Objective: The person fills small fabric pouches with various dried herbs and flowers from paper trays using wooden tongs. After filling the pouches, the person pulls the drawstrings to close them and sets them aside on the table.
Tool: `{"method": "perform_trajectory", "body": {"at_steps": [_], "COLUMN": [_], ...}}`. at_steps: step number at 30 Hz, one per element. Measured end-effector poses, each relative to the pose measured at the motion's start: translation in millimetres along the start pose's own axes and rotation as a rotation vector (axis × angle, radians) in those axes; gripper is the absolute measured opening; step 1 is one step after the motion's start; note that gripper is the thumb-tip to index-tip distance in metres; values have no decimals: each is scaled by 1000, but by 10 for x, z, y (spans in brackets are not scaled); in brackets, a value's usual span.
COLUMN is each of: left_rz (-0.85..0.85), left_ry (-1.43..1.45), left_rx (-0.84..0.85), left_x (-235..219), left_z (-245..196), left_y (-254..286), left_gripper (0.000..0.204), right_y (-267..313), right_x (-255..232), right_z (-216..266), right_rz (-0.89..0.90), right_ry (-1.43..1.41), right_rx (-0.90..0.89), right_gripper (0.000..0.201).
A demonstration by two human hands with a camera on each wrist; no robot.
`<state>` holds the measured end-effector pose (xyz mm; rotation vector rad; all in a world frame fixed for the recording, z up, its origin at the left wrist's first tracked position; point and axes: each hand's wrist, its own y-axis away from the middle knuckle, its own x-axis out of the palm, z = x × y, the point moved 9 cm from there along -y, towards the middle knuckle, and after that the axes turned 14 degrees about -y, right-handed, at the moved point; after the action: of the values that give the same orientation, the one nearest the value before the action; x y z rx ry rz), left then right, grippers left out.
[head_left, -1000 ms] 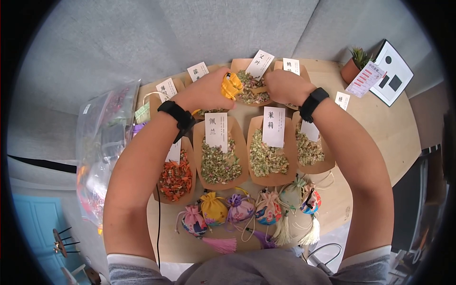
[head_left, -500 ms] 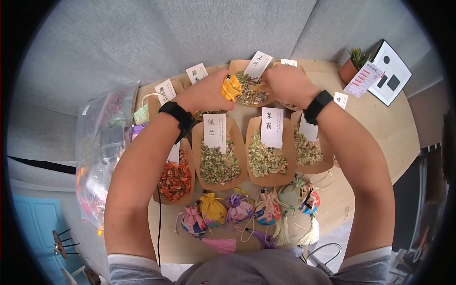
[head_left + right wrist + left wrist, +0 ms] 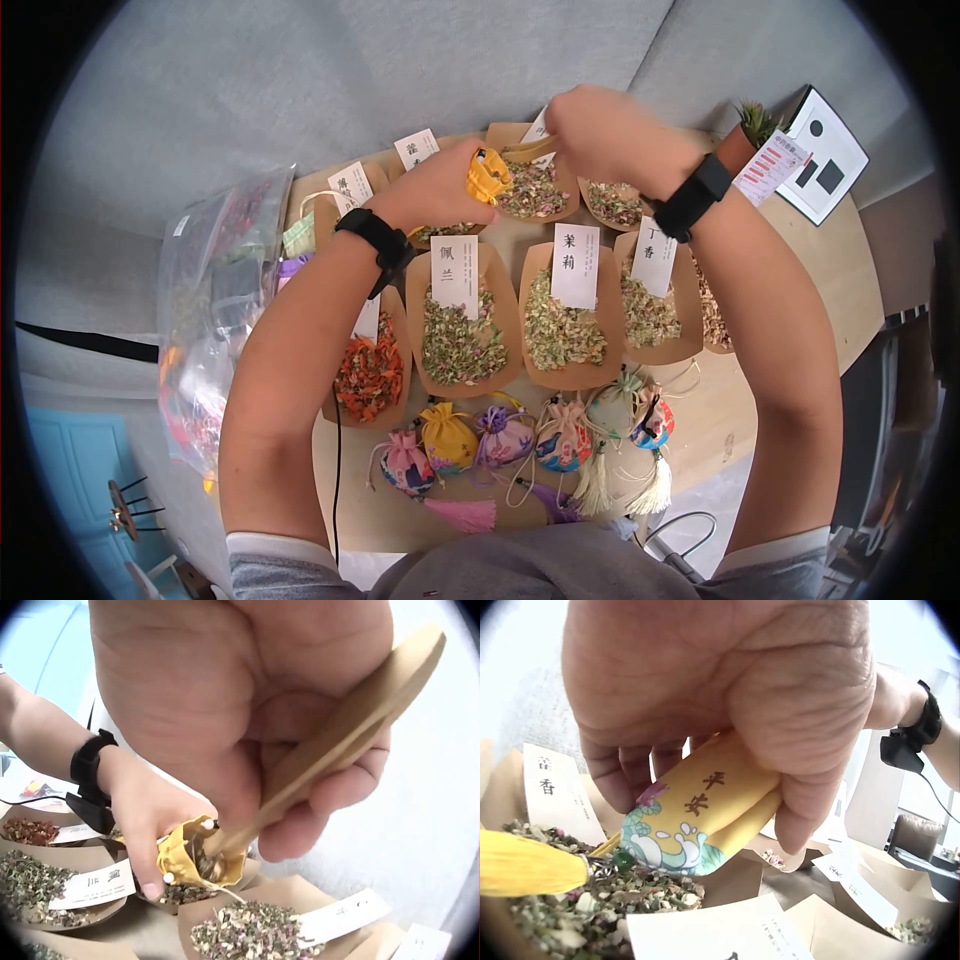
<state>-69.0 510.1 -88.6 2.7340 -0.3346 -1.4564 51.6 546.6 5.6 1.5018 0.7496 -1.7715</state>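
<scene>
Yellow cloth pouch [image 3: 705,799] sits in the L hand [image 3: 440,190], gripped btwn fingers & thumb, mouth gaping toward the R; it's up above the far trays [image 3: 508,133], w/ its tassel [image 3: 532,864] off to the L. R hand [image 3: 612,135] pinches a wooden scoop [image 3: 337,742], tilted, low end at the pouch mouth. Dried herbs [image 3: 213,870] show inside the mouth. Step in hand: looks like filling, prob. tipping a load in. Next move, I'd judge: get the scoop out w/o spilling, then either another load from the far-middle tray or, if full, close the mouth. L grip should be light so the mouth doesn't pinch. Can't tell how full it is.
</scene>
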Motion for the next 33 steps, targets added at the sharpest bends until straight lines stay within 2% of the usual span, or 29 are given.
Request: {"method": "perform_trajectory", "body": {"at_steps": [2, 6, 11, 14, 17, 18, 21, 23, 27, 29, 33], "left_rz": [-25, -89, -46, -54, -43, -36, -16, -34, -44, -39, -32], "left_ry": [-28, -70, -59, -51, -34, -33, -42, -33, -41, -49, -59], "left_rx": [-10, 27, -12, -7, -8, -15, -33, -21, 3, 1, -5], "left_x": [-36, -73, -52, -52, -51, -46, -26, -32, -52, -56, -53], "left_z": [18, 48, 54, 88, 88, 85, 86, 86, 68, 77, 69], "left_y": [28, -3, 32, 38, 42, 35, 27, 39, 50, 36, 48], "left_gripper": [78, 79, 79, 78, 77, 78, 78, 77, 77, 77, 78], "right_y": [-9, -42, -56, 4, 7, -10, -48, -72, -92, -99, -34], "right_x": [38, 491, 745, 628, 594, 615, 720, 837, 882, 867, 874], "right_z": [-75, 13, 30, -120, -408, -450, -546, -490, -525, -443, -290], "right_rz": [15, 55, 52, 47, 104, 102, 115, 212, 181, 131, 134], "right_ry": [41, 37, 50, 70, -25, -24, -33, -81, -157, -245, -123], "right_rx": [69, -23, -70, -36, 195, 198, 190, 97, 103, 8, -38], "right_gripper": [15, 12, 13, 15, 17, 17, 19, 21, 22, 21, 18]}}
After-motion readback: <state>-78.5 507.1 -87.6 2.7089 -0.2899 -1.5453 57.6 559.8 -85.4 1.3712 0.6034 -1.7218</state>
